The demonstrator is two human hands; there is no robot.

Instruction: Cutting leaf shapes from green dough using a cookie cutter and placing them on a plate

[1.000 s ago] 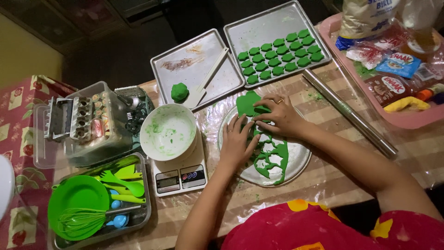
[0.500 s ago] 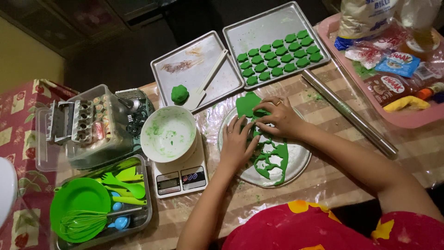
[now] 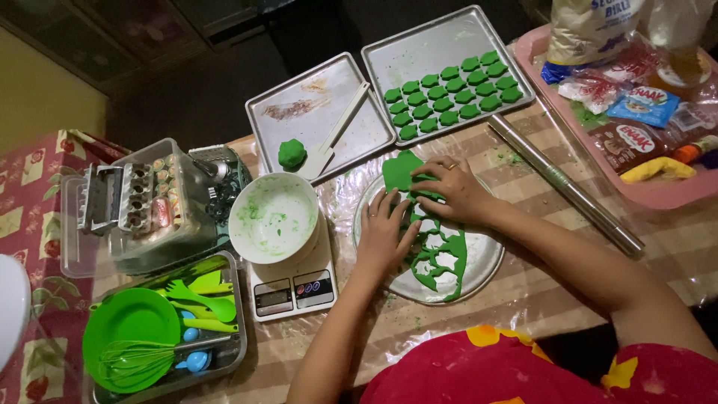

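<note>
At centre frame the left hand lies palm-down with fingers spread flat, gripping nothing, on the left part of the round metal tray, beside the sheet of green dough full of cut-out holes. Just right of it, the right hand bends its fingers down onto the dough's upper part, though whether they pinch anything I cannot tell. The kitchen scale crowds the tray's left edge, the rolling pin slants along its right, and bare striped tabletop lies open below.

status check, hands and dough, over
Left hand flat on round tray. Right hand pressing green dough sheet. Rolling pin lies clear alongside.
</note>
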